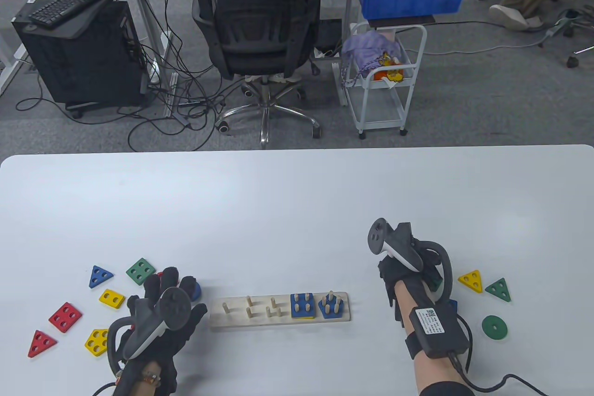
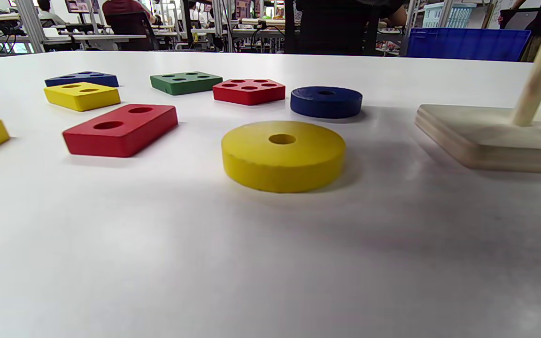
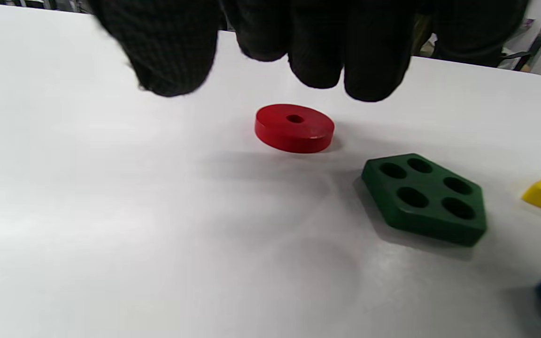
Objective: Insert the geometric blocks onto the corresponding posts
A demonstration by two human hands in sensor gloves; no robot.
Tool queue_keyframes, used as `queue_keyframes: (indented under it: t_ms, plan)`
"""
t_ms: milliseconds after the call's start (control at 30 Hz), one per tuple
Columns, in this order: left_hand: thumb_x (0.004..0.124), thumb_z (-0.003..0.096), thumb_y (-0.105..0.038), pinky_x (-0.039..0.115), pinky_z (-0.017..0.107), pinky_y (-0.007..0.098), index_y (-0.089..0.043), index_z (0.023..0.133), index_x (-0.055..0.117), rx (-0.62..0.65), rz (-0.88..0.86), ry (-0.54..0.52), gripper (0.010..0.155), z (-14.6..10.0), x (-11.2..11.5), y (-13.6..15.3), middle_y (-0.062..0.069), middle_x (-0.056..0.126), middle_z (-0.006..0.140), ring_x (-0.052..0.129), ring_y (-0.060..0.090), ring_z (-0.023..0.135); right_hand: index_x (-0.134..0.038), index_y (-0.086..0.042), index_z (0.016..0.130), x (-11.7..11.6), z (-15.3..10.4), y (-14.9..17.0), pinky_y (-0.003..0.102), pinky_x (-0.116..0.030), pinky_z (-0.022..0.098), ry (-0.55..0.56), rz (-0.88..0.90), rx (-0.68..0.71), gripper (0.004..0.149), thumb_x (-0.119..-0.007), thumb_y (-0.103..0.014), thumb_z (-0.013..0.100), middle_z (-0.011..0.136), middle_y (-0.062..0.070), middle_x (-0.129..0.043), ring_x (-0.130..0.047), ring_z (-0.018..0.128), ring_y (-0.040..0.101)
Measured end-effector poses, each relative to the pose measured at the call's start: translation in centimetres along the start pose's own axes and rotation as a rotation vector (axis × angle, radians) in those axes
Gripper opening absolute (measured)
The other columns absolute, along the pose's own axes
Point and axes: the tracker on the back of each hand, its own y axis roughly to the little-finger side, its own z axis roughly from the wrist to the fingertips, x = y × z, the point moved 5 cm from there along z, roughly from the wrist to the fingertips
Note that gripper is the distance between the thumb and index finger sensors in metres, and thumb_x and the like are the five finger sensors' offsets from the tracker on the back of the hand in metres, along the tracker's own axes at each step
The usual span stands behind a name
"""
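Note:
The wooden post board (image 1: 232, 319) lies near the table's front edge. A blue square (image 1: 302, 305) over a yellow one and a blue pentagon (image 1: 330, 305) sit on its right posts; the left posts are bare. My left hand (image 1: 178, 289) is left of the board, fingers spread, holding nothing, over a yellow disc (image 2: 283, 155), with a blue disc (image 2: 326, 101) and a red pentagon (image 2: 249, 90) beyond it. My right hand (image 1: 394, 275) is right of the board, its fingers (image 3: 317, 51) hanging empty above a red disc (image 3: 294, 127), beside a green pentagon (image 3: 425, 197).
Left of my left hand lie a blue triangle (image 1: 100, 276), green square (image 1: 140, 271), yellow rectangle (image 1: 112, 298), red square (image 1: 65, 316), red triangle (image 1: 41, 343) and another yellow block (image 1: 96, 342). Right of my right hand lie a yellow triangle (image 1: 471, 280), green triangle (image 1: 499, 289) and green disc (image 1: 494, 327).

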Motion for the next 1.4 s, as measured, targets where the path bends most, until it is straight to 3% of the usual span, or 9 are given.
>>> queue_keyframes:
  t_ms: [200,367,467,767,1033,1233,1400]
  plan:
    - [0.05,0.0477,-0.07,0.03,0.082,0.066,-0.045,0.114,0.037,-0.005,-0.008,0.001,0.072,0.0,-0.1,0.2,-0.009,0.016,0.128,0.021,0.032,0.12,-0.061,-0.016,0.102,-0.8,2.1,0.0,0.068,-0.065,0.059,-0.026,-0.125,-0.047,0.067,-0.08,-0.046,0.046,0.102,0.018,-0.072,-0.082,0.085,0.045]
    - [0.05,0.0476,-0.07,0.03,0.082,0.066,-0.045,0.114,0.037,-0.009,0.0,0.013,0.072,0.1,0.1,0.2,-0.008,0.016,0.128,0.022,0.032,0.12,-0.069,-0.018,0.097,-1.6,3.2,0.0,0.067,-0.067,0.057,-0.055,-0.091,-0.042,0.061,-0.084,-0.043,0.043,0.096,0.016,-0.08,-0.088,0.08,0.041]
    - [0.05,0.0476,-0.07,0.031,0.082,0.066,-0.045,0.114,0.037,-0.014,0.004,0.016,0.072,0.2,0.2,0.3,-0.008,0.016,0.128,0.022,0.032,0.12,-0.076,-0.019,0.091,-1.2,3.3,-0.2,0.064,-0.071,0.056,0.042,-0.144,-0.034,0.056,-0.088,-0.039,0.04,0.088,0.013,-0.088,-0.095,0.072,0.036]
    - [0.05,0.0477,-0.07,0.031,0.082,0.066,-0.045,0.114,0.037,-0.013,-0.005,0.01,0.072,0.2,0.0,0.4,-0.008,0.016,0.128,0.022,0.032,0.12,-0.076,-0.016,0.091,-1.3,2.9,-0.4,0.063,-0.072,0.055,0.091,-0.133,-0.001,0.06,-0.089,-0.043,0.039,0.086,0.014,-0.089,-0.095,0.069,0.036]
    - [0.05,0.0479,-0.07,0.034,0.082,0.065,-0.044,0.114,0.038,0.025,-0.081,-0.013,0.072,-0.1,-0.7,0.1,-0.008,0.019,0.128,0.026,0.032,0.121,-0.074,-0.015,0.093,2.2,-2.6,-3.2,0.063,-0.073,0.054,0.225,0.018,0.246,0.062,-0.089,-0.042,0.039,0.089,0.015,-0.087,-0.094,0.069,0.037]
    - [0.051,0.0492,-0.069,0.042,0.082,0.062,-0.04,0.114,0.021,0.116,-0.223,-0.07,0.077,-1.0,-1.7,-1.3,-0.006,0.022,0.128,0.035,0.03,0.121,-0.073,-0.015,0.094,4.7,-9.8,-7.7,0.063,-0.074,0.053,0.372,0.138,0.511,0.062,-0.089,-0.042,0.039,0.089,0.015,-0.086,-0.095,0.069,0.036]
    - [0.056,0.0521,-0.063,0.059,0.08,0.052,-0.036,0.114,0.033,0.24,-0.485,-0.12,0.072,-2.2,-3.0,-3.0,-0.001,0.036,0.126,0.06,0.029,0.114,-0.073,-0.015,0.094,5.5,-16.5,-12.4,0.062,-0.074,0.052,0.483,0.232,0.751,0.063,-0.088,-0.043,0.039,0.089,0.015,-0.086,-0.095,0.069,0.036]
